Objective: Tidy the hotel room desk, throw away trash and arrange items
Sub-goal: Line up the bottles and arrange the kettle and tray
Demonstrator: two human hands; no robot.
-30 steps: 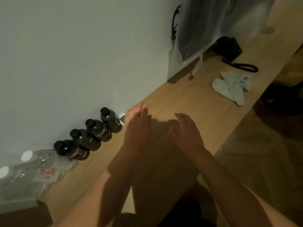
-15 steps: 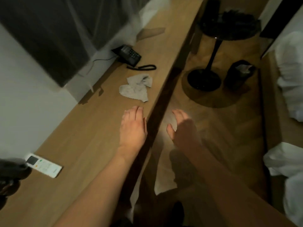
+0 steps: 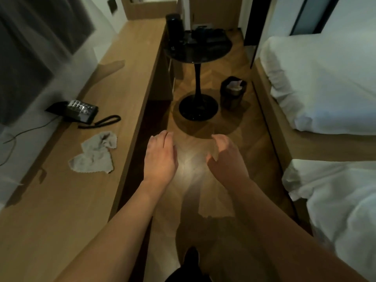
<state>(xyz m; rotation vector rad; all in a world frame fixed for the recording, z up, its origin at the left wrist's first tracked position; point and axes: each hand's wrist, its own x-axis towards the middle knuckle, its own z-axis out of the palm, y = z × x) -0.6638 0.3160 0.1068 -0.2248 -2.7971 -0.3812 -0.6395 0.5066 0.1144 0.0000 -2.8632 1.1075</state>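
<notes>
A long wooden desk (image 3: 61,200) runs along the left wall. A crumpled grey cloth (image 3: 94,153) lies on it near its front edge. Behind the cloth sits a black telephone (image 3: 80,110) with its coiled cord. My left hand (image 3: 160,157) hovers palm down just right of the desk's edge, above the floor, holding nothing. My right hand (image 3: 223,157) is beside it with fingers loosely curled and apart, also holding nothing. A dark waste bin (image 3: 233,92) with pale paper inside stands on the floor ahead.
A round black pedestal table (image 3: 197,49) with dark items on top stands ahead by the desk's edge. Two white beds (image 3: 325,88) fill the right side. A dark screen (image 3: 30,47) hangs on the left wall. The parquet floor (image 3: 195,180) forms a narrow aisle.
The view has swung right, from the bottles and remote at the wall to the aisle. Both hands have moved off the desk and now hang over the floor.
</notes>
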